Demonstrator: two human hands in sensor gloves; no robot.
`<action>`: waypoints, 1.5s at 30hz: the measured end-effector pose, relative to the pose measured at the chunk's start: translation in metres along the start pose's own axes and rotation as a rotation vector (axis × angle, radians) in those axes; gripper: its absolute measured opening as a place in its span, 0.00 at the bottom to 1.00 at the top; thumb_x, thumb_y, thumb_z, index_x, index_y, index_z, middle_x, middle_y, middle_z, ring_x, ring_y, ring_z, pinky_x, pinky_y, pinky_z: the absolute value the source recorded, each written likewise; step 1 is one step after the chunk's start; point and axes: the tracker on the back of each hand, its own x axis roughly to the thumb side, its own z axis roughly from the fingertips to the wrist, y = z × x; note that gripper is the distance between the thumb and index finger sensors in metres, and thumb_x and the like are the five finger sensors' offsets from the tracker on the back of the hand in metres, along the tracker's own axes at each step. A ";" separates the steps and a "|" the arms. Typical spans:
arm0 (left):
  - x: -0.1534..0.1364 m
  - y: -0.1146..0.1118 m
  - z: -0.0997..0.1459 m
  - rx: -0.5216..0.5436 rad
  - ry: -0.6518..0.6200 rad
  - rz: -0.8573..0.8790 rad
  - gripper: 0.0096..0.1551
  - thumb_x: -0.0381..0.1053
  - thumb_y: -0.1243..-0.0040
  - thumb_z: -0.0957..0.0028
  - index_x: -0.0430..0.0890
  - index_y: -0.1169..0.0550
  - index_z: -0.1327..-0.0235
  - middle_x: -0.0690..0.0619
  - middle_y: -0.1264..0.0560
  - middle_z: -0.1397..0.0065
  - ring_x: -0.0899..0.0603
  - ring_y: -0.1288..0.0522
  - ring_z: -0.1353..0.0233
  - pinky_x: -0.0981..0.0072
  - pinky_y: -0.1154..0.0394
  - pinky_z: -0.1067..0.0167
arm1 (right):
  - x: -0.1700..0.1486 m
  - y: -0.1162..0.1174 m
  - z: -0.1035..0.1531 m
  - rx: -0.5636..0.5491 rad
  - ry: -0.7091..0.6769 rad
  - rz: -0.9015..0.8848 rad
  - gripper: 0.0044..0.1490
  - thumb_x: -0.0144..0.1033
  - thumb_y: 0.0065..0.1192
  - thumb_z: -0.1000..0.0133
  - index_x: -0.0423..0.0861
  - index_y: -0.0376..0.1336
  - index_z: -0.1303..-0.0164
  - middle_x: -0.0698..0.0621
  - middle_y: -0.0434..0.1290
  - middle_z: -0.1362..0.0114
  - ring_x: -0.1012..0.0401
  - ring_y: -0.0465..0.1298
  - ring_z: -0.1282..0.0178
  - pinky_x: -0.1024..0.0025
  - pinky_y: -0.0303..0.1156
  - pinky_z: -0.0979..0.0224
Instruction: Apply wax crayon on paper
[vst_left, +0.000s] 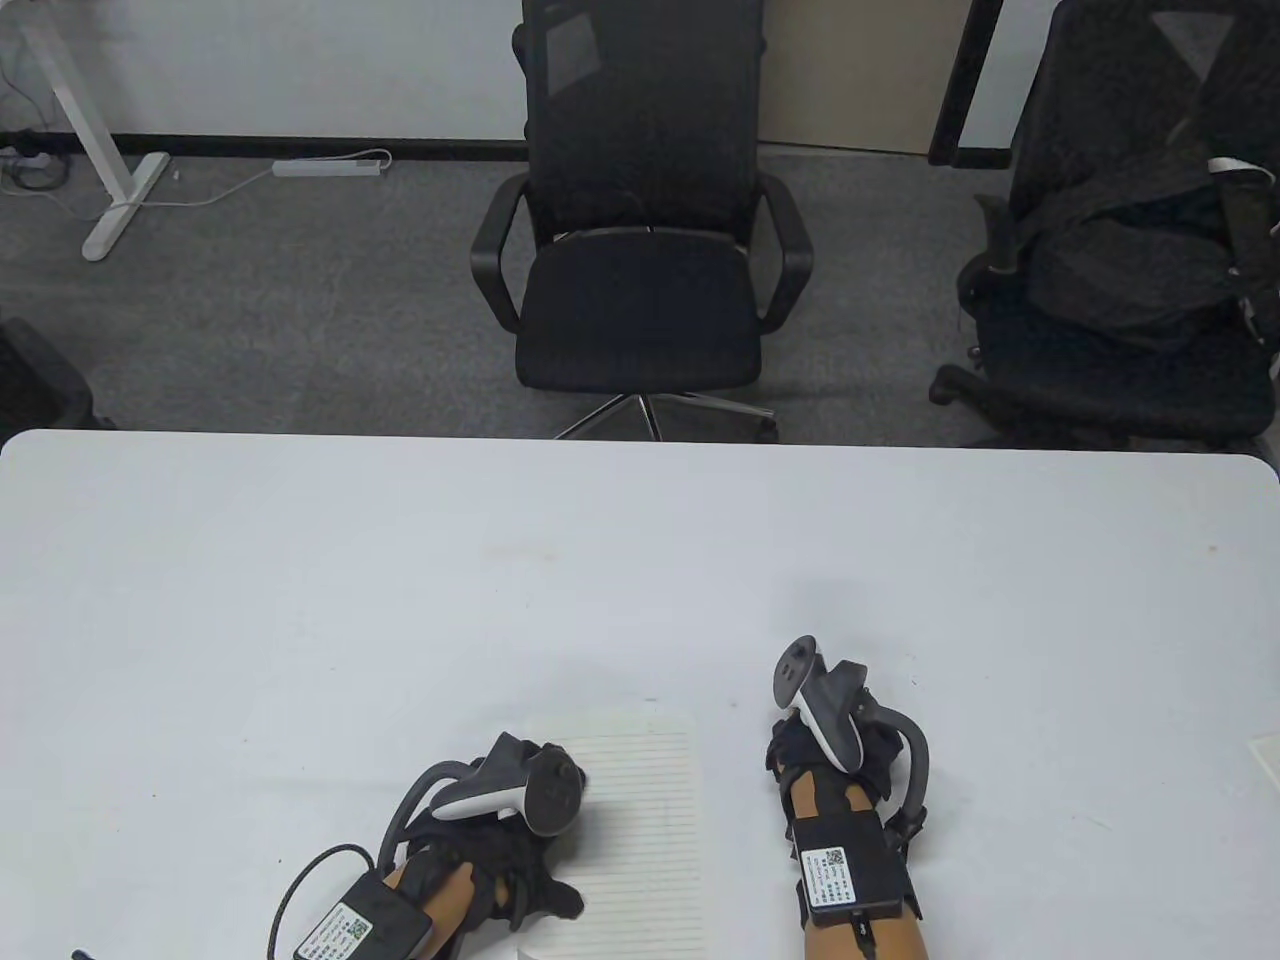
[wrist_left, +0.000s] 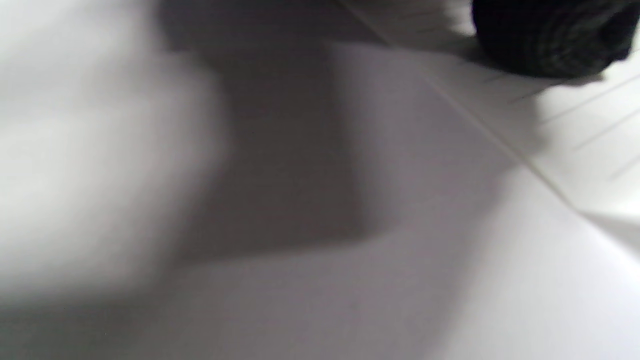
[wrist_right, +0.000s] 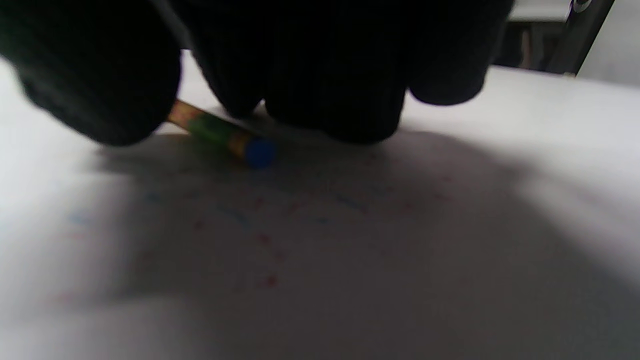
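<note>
One sheet of lined paper (vst_left: 630, 810) is counted on one bench (vst_left: 300, 600), beneath the left fingers (wrist_left: 550, 35). One crayon (wrist_right: 225, 136) is counted under the right fingers (wrist_right: 330, 85). Two gloved hands are noted: left hand (vst_left: 500, 850), right hand (vst_left: 830, 760). Two office chairs (vst_left: 640, 250) are counted beyond the fingers.

Table view reads evenly lit and sharp to me. Both wrist views dim, heavily blurred, broad shadows across worktop (vst_left: 300, 560).

High overhead table (vst_left: 300, 560) view; both wrist views low, close, table-facing.
</note>
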 end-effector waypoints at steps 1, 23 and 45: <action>0.000 0.000 0.000 0.000 -0.001 0.000 0.71 0.80 0.41 0.62 0.53 0.66 0.24 0.53 0.72 0.21 0.40 0.69 0.16 0.33 0.61 0.23 | 0.002 0.001 0.001 -0.028 -0.002 0.009 0.33 0.52 0.72 0.59 0.57 0.71 0.42 0.50 0.75 0.37 0.55 0.78 0.44 0.50 0.73 0.33; -0.001 -0.001 0.000 -0.004 -0.004 0.005 0.71 0.81 0.41 0.62 0.54 0.66 0.24 0.53 0.73 0.21 0.40 0.70 0.17 0.33 0.62 0.23 | -0.003 -0.023 0.041 0.058 -0.400 -0.333 0.30 0.53 0.62 0.58 0.51 0.65 0.49 0.52 0.80 0.52 0.63 0.85 0.66 0.61 0.84 0.57; -0.002 -0.002 0.000 -0.009 -0.001 0.012 0.71 0.81 0.42 0.62 0.55 0.67 0.25 0.54 0.74 0.22 0.41 0.70 0.17 0.34 0.62 0.24 | 0.080 -0.013 0.108 0.069 -0.747 -0.476 0.26 0.46 0.70 0.58 0.53 0.72 0.49 0.50 0.83 0.52 0.61 0.87 0.63 0.60 0.86 0.52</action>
